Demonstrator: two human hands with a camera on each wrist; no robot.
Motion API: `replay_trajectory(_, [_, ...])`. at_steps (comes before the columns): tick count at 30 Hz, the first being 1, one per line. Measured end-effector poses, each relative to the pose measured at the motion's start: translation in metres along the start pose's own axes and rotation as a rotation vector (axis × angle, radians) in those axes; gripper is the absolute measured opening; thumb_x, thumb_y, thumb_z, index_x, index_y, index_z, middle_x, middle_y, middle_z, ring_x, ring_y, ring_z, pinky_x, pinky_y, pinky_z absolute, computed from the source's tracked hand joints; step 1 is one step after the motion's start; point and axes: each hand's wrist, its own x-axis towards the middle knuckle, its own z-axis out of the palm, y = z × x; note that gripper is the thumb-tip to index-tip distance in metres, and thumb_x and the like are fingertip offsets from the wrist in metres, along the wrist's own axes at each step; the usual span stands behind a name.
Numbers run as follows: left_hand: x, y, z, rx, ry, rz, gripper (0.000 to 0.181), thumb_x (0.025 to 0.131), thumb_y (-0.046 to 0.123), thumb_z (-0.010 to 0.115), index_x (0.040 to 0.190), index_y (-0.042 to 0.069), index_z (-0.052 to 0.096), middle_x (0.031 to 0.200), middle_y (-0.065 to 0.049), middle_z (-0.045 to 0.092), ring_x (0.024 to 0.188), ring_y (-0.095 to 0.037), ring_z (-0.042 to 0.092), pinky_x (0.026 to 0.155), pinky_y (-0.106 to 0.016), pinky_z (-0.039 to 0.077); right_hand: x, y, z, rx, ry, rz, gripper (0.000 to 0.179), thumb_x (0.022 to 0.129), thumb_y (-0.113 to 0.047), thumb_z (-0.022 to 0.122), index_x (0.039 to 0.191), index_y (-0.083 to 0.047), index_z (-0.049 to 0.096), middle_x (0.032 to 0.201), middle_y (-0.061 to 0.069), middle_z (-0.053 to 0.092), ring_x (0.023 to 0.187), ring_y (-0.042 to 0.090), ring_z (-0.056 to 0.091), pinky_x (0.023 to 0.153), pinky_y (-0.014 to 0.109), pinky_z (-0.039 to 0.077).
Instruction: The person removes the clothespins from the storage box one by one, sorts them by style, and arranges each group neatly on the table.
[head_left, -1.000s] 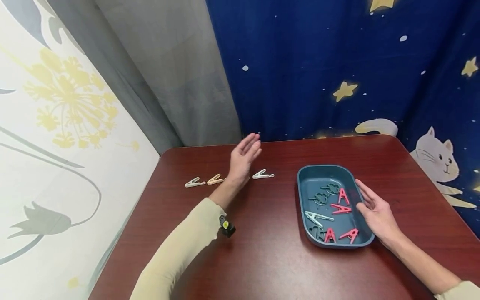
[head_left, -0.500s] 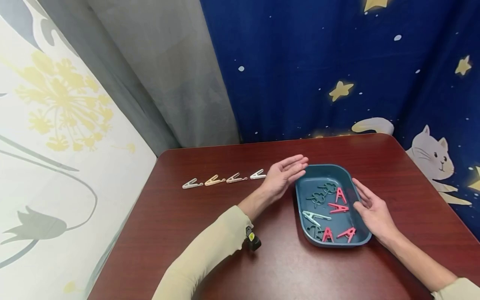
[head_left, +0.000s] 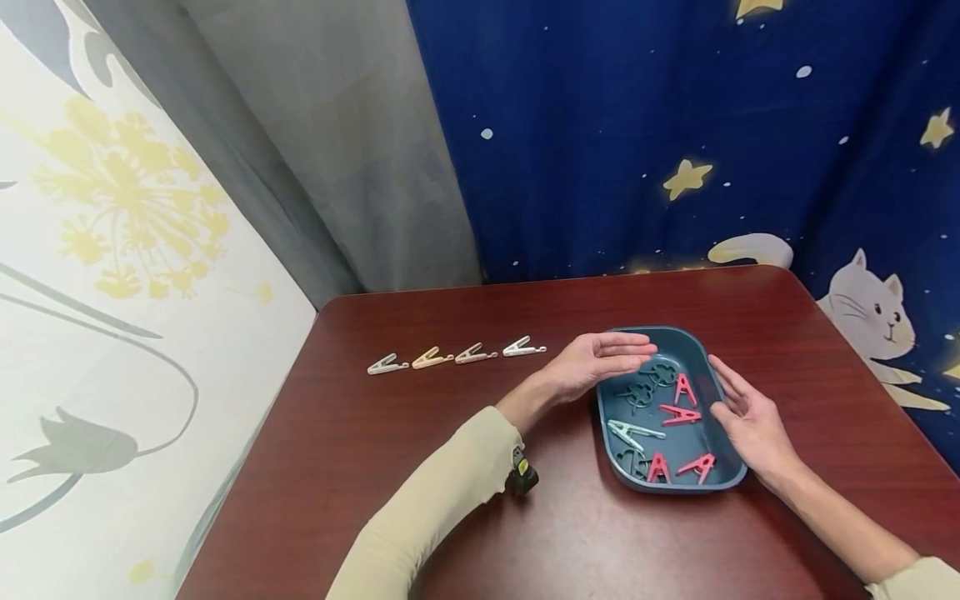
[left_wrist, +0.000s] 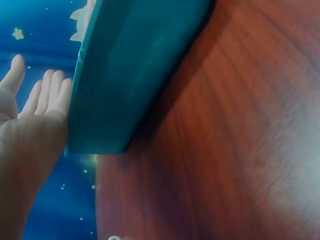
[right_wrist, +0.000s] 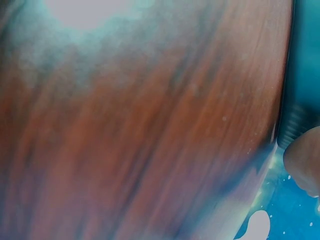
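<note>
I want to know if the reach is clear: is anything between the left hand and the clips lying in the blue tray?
Nothing visible blocks it. The left hand hovers open over the blue tray, just above the dark green clips. The right hand rests at the tray's right rim, beside the path, not in it.

Teal tray [head_left: 611,343] of clothespins [head_left: 681,415]
</note>
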Motion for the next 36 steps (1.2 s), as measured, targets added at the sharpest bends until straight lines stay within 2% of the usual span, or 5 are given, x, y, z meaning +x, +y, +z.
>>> replay_trajectory(4, [0.0, 0.006, -0.003, 0.186, -0.083, -0.066, 0.048, 0.104, 0.006, 0.067, 0.151, -0.001, 0.056, 0.145, -0.02, 0.063, 0.138, -0.034, 0.058, 0.115, -0.039, 0.045, 0.0, 0.0, -0.001, -0.009, -0.006, 0.013, 0.068, 0.108, -0.001, 0.051, 0.17, -0.013, 0.025, 0.16, 0.031, 0.04, 0.136, 0.057, 0.047, 0.086, 0.006, 0.046])
replay_trajectory(9, [0.004, 0.013, -0.005, 0.281, -0.173, -0.144, 0.047, 0.103, 0.006, 0.069, 0.149, 0.001, 0.059, 0.143, -0.017, 0.066, 0.129, -0.016, 0.066, 0.107, -0.023, 0.049, 0.0, 0.0, -0.001, -0.003, -0.006, 0.018, 0.068, 0.108, -0.001, 0.051, 0.17, -0.013, 0.025, 0.161, 0.031, 0.039, 0.137, 0.057, 0.046, 0.087, 0.006, 0.047])
replay_trajectory(21, [0.019, 0.024, 0.005, 0.458, -0.377, -0.302, 0.046, 0.1, -0.005, 0.069, 0.144, -0.011, 0.058, 0.14, -0.027, 0.064, 0.134, -0.034, 0.061, 0.1, -0.023, 0.054, -0.001, -0.001, -0.002, 0.004, -0.013, 0.036, 0.068, 0.109, -0.002, 0.052, 0.17, -0.013, 0.024, 0.162, 0.03, 0.038, 0.139, 0.057, 0.044, 0.088, 0.007, 0.047])
replay_trajectory(32, [0.026, 0.028, 0.027, 0.81, -0.449, -0.43, 0.031, 0.096, -0.01, 0.071, 0.127, -0.009, 0.068, 0.12, -0.019, 0.076, 0.105, -0.016, 0.072, 0.089, -0.013, 0.052, -0.001, -0.001, -0.001, 0.005, -0.005, 0.025, 0.068, 0.108, -0.001, 0.051, 0.17, -0.013, 0.026, 0.161, 0.03, 0.038, 0.138, 0.055, 0.046, 0.087, 0.007, 0.047])
replay_trajectory(36, [0.03, 0.028, 0.03, 0.864, -0.466, -0.481, 0.028, 0.096, -0.011, 0.071, 0.124, -0.008, 0.07, 0.116, -0.018, 0.077, 0.103, -0.015, 0.072, 0.086, -0.013, 0.052, -0.001, 0.0, -0.001, 0.006, -0.005, 0.016, 0.066, 0.108, -0.001, 0.051, 0.169, -0.01, 0.026, 0.161, 0.031, 0.039, 0.138, 0.055, 0.047, 0.086, 0.007, 0.048])
